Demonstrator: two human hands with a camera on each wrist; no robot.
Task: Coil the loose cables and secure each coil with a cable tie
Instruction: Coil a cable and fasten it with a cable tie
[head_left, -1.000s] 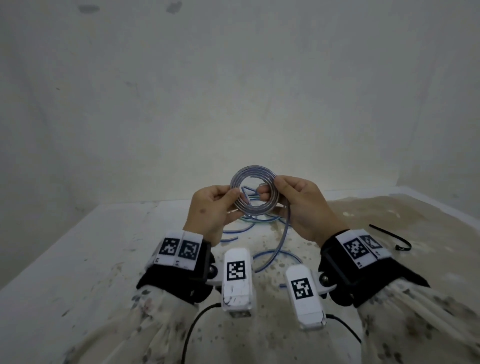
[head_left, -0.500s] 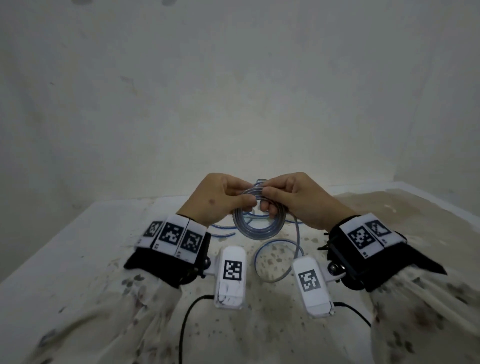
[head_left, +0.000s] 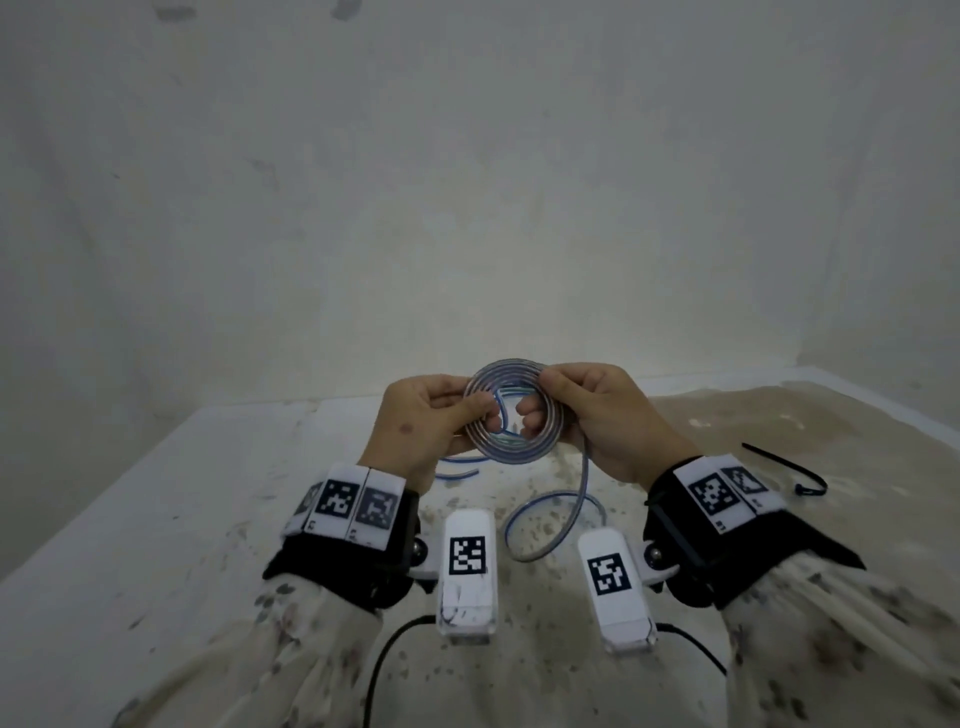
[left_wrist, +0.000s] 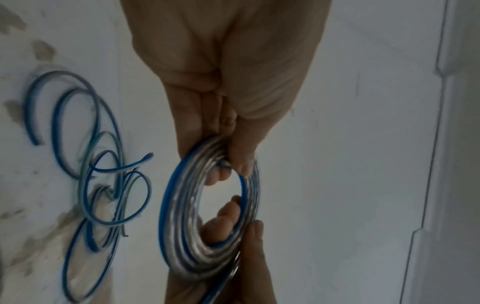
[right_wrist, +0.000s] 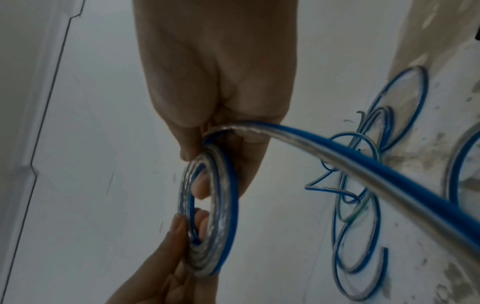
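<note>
Both hands hold a coil of clear-and-blue cable (head_left: 511, 410) upright above the table. My left hand (head_left: 431, 421) pinches the coil's left side (left_wrist: 207, 205) between thumb and fingers. My right hand (head_left: 592, 410) pinches its right side (right_wrist: 210, 205). A loose tail of the same cable (head_left: 563, 509) hangs from the right hand down to the table, where it curls; in the right wrist view this tail (right_wrist: 363, 164) runs off to the right. More loose blue cable (left_wrist: 103, 174) lies tangled on the table behind the coil. A black cable tie (head_left: 789, 470) lies on the table at the right.
The white table (head_left: 156, 519) is speckled and stained brown toward the right. A pale wall (head_left: 467, 182) stands close behind it. Black cords (head_left: 384, 654) run from the wrist cameras toward me.
The coil has been raised and turned to face me again after dipping half a second ago. More of the tail is wound on, and both hands have shifted their grip round the ring.
</note>
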